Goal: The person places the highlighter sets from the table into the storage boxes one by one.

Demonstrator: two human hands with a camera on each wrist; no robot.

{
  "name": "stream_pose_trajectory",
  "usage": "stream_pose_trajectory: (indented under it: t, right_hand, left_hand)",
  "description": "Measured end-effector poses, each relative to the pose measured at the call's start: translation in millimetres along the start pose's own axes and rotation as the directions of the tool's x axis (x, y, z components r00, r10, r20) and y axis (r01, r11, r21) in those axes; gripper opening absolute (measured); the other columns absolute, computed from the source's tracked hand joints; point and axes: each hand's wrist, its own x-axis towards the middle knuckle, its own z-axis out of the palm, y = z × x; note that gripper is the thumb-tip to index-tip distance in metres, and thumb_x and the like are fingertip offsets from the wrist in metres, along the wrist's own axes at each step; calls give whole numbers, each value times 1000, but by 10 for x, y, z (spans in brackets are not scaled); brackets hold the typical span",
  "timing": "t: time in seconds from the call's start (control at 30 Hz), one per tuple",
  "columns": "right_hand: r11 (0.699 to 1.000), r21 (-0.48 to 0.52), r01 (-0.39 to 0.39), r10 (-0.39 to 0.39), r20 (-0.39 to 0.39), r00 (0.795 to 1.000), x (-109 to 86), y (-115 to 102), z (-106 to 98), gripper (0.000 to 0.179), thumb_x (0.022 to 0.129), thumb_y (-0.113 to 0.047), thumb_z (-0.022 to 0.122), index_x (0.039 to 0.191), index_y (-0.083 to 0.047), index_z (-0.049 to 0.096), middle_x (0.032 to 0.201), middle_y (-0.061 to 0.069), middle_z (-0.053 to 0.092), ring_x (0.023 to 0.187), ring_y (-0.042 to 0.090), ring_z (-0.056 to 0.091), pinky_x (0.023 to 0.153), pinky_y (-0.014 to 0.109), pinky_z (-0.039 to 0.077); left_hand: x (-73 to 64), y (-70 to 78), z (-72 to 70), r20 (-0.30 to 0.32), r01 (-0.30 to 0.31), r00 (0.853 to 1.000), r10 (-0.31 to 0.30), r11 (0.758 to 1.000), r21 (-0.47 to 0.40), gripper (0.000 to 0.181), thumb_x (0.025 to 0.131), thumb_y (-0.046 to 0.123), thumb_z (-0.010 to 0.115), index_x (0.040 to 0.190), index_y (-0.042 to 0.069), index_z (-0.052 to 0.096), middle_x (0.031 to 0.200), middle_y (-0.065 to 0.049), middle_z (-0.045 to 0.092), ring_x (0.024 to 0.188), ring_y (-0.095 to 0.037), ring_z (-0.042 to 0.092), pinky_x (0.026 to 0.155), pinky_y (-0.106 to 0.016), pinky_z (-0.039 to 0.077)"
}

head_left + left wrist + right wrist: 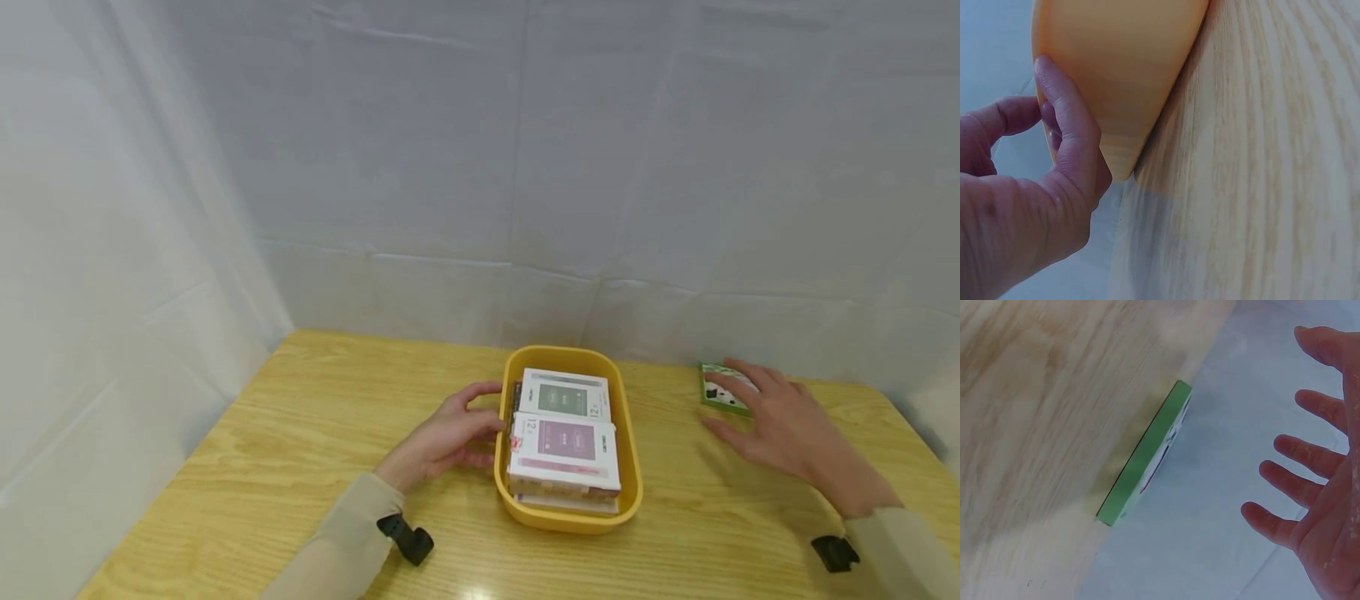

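A yellow plastic basket holds two white boxes, one with a green label and one in front with a purple label. My left hand is at the basket's left side. In the left wrist view, its thumb and curled fingers pinch the rim of the yellow wall. To the right lies a thin green-edged box with a black-and-white picture on its face. Above it my right hand hovers, fingers spread, apart from the box and partly covering it in the head view.
The wooden table runs back to a pale sheet hanging behind it, and another stretch of sheeting closes off the left. More flat items, partly hidden, lie under and beside the white boxes. Both wrists wear black straps.
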Motion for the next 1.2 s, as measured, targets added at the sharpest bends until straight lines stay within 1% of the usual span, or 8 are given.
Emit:
stream_pose_trajectory:
  t: [0.17,0.33,0.47,0.57,0.8,0.9,1.03,1.2]
  right_hand:
    - [1000,-15,-5,6,44,999,-8,98,33,61,85,-42,79,136,-13,61,137,24,58,113,52,61,78,72,49]
    - [999,-3,-48,48,113,992,-29,216,75,59,88,-41,76,137,-12,61,139,24,56,116,52,58,80,72,48]
    - [997,-13,-82,83,178,980,-38,313,112,60,91,-43,73,140,-12,58,142,25,53,119,54,56,82,72,48]
    - [995,-17,-93,95,206,974,-43,392,156,60,91,-43,73,140,-11,58,143,27,52,118,55,56,82,73,48]
    - [989,-22,-146,145,312,939,-58,544,244,64,93,-47,69,141,-8,56,143,32,49,119,60,52,82,76,47]
    - [987,-23,-157,156,327,932,-60,591,274,65,93,-47,68,142,-7,55,142,33,49,119,61,52,79,75,48]
    - [985,-13,-172,167,331,929,-50,662,309,64,93,-45,68,141,-5,56,140,34,50,117,62,53,75,72,50]
    - [982,0,-186,175,351,920,-45,736,337,64,93,-44,69,140,-3,56,140,36,50,117,63,52,76,70,51]
  left_hand:
    - [3,-2,-5,4,2,1000,-2,1000,3,66,94,11,62,154,17,37,130,-18,64,94,-19,66,65,-28,59]
    - [2,-4,-10,3,8,1000,-8,1000,-3,66,94,11,62,154,18,37,131,-18,63,95,-20,66,67,-30,60]
    - [-5,-1,-11,-2,12,1000,-12,1000,-12,66,93,11,63,154,19,37,130,-18,63,95,-20,66,67,-30,60]
    - [-11,2,-10,-3,11,1000,-11,1000,-14,66,93,11,62,154,19,37,130,-18,63,95,-21,66,67,-30,60]
    - [-15,5,-3,5,9,1000,-9,1000,-13,66,94,11,62,155,18,37,131,-18,61,97,-21,65,69,-31,60]
    - [-12,7,-3,6,7,1000,-7,1000,-11,67,94,11,62,155,18,37,132,-19,61,96,-20,65,68,-31,60]
    - [-6,13,-1,4,7,1000,-7,1000,-12,68,93,11,62,155,18,37,132,-19,61,94,-20,66,67,-30,59]
    - [-3,18,10,7,11,1000,-11,1000,-12,68,93,10,62,155,18,37,129,-19,63,94,-20,66,67,-30,59]
